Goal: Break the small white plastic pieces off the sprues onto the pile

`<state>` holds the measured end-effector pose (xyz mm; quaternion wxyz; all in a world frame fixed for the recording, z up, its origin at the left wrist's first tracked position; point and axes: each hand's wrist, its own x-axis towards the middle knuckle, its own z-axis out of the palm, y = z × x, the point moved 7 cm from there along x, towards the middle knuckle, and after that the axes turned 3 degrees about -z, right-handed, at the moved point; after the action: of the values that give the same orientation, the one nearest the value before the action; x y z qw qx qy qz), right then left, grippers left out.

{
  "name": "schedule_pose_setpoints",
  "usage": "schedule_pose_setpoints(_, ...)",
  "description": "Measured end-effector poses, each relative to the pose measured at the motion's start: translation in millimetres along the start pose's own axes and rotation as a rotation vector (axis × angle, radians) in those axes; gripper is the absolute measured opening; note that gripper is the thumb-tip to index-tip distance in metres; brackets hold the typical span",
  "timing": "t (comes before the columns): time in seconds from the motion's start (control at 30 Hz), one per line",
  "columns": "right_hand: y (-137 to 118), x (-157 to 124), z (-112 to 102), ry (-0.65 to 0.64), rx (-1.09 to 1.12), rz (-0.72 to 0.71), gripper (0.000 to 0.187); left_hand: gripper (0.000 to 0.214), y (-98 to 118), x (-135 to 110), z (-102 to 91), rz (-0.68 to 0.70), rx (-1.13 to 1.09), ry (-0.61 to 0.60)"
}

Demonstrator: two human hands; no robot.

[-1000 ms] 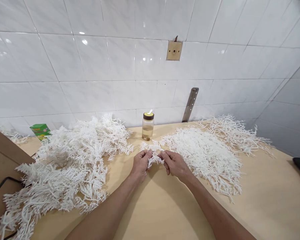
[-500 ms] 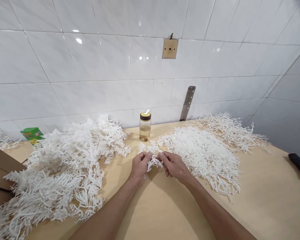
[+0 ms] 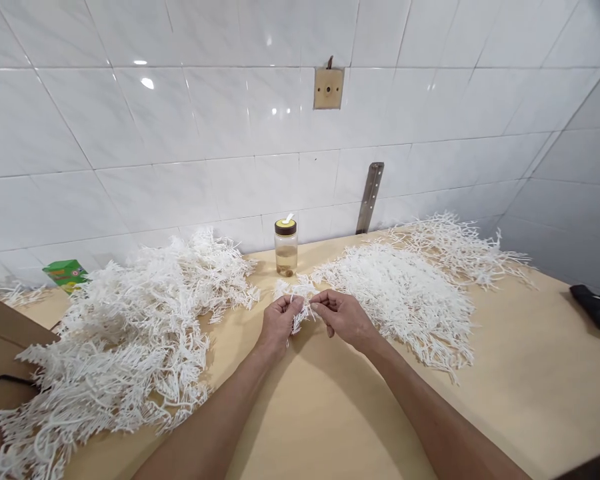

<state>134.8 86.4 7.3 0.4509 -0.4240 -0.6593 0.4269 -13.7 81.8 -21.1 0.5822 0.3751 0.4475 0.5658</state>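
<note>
Between my fingertips is a white, thin-branched piece [image 3: 298, 324] that looks like plastic. My left hand [image 3: 278, 323] is closed on it, thumb against the forefinger. From the other side my right hand [image 3: 345, 319] pinches at its right edge, the other fingers curled. Just beyond the hands lies a small cluster of similar white bits [image 3: 296, 287]. A large heap of white branched pieces [image 3: 125, 333] spreads at left. To the right is a flatter pile of short white strands [image 3: 405, 293], close to my right hand.
A clear jar [image 3: 287, 260] with a dark-rimmed yellow lid and some liquid stands near the tiled wall. Thin bare white branches [image 3: 460, 247] lie at the back right. A green box [image 3: 66, 275] sits behind the left heap; a black object [image 3: 597, 310] rests at the right edge.
The camera view has shifted slightly. My right hand has drawn a little away from the left, and less of the white piece shows between them.
</note>
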Motion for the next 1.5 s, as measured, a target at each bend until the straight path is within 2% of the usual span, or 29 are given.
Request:
schedule_pose_setpoints(0.1,1.0,2.1,-4.0,0.066,0.054,-0.004,0.026,0.046,4.3,-4.4,5.8,-0.012,0.032,-0.082)
schedule_pose_setpoints(0.2,1.8,2.7,-2.8,0.079,0.071,0.006,0.029,0.045,5.6,-6.7,6.9,-0.006,0.101,-0.108)
schedule_pose_setpoints(0.47,8.3,2.2,-4.7,0.033,0.147,0.046,0.030,0.041,4.6,-3.5,5.6,0.040,0.242,-0.101)
schedule_pose_setpoints(0.63,10.1,1.6,-7.6,0.015,0.184,0.067,0.033,0.039,6.7,-5.9,8.3,0.048,0.227,-0.107)
schedule_pose_setpoints(0.73,10.1,1.1,-9.6,0.009,0.133,0.081,0.035,0.035,8.1,-6.9,7.1,0.060,0.203,-0.089)
schedule_pose_setpoints(0.9,14.3,-0.1,-6.4,-0.097,0.033,0.130,0.037,0.034,5.8,-5.5,4.3,0.074,0.205,-0.090)
schedule_pose_setpoints(1.0,15.4,-0.7,-6.3,-0.104,0.017,0.140,0.037,0.035,4.6,-4.6,3.7,0.099,0.227,-0.091)
schedule_pose_setpoints(1.13,8.4,-1.9,-6.3,-0.096,-0.017,0.087,0.031,0.036,6.1,-6.6,6.5,0.109,0.278,-0.088)
schedule_pose_setpoints(1.33,-1.2,-2.9,-10.8,-0.043,-0.295,0.017,0.023,0.033,8.2,-9.5,11.4,0.124,0.431,-0.096)
schedule_pose_setpoints(1.43,-5.0,-1.5,-10.2,-0.018,-0.441,-0.083,0.020,0.033,5.4,-7.0,10.8,0.124,0.472,-0.096)
schedule_pose_setpoints(1.5,-8.2,-0.7,-7.0,-0.007,-0.525,-0.170,0.018,0.034,1.8,-4.7,12.4,0.105,0.465,-0.137)
